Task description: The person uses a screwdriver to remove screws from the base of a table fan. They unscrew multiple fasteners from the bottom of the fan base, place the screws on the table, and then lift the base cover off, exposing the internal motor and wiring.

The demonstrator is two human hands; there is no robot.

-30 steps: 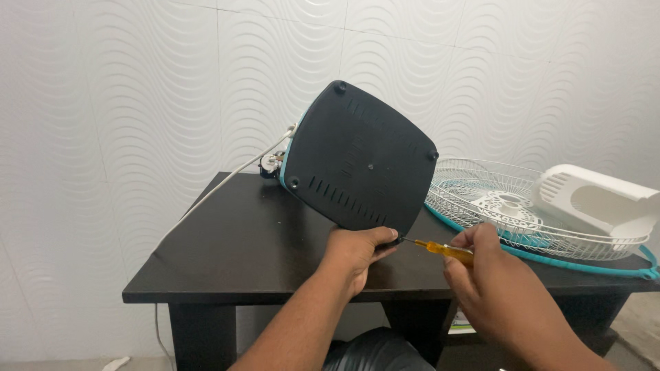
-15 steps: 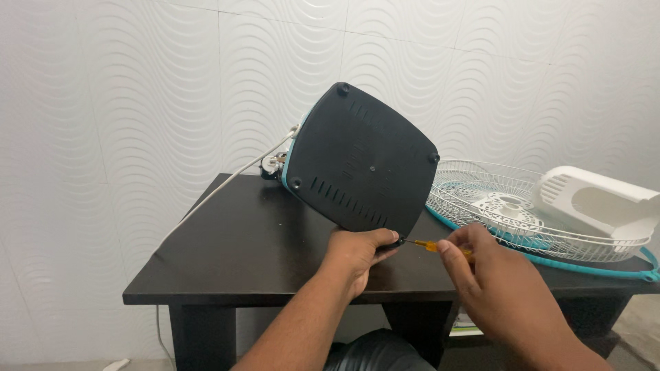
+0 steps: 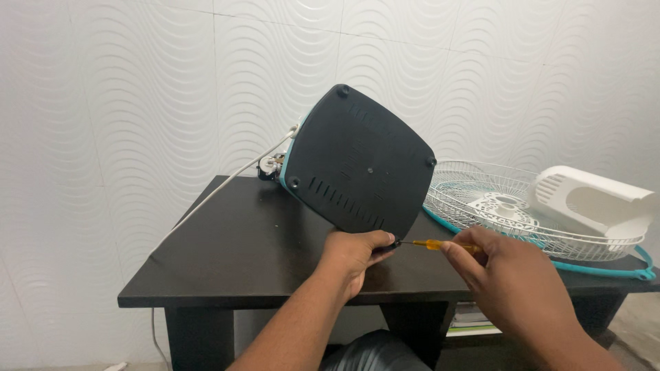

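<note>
The black fan base [image 3: 361, 165] stands tilted on edge on the dark table [image 3: 234, 254]. The left hand [image 3: 354, 254] grips its lower corner, fingers curled around it. The right hand [image 3: 505, 278] pinches an orange-handled screwdriver [image 3: 430, 244], tip at that corner. A white wire grille [image 3: 509, 206] lies just beside.

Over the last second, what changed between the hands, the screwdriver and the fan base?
The right hand slid slightly along the yellow-handled screwdriver, now pinching it with its fingertips; more handle shows. The tip stays at the bottom corner of the black fan base, which the left hand still props tilted on the black table. Grille and white housing unmoved.
</note>
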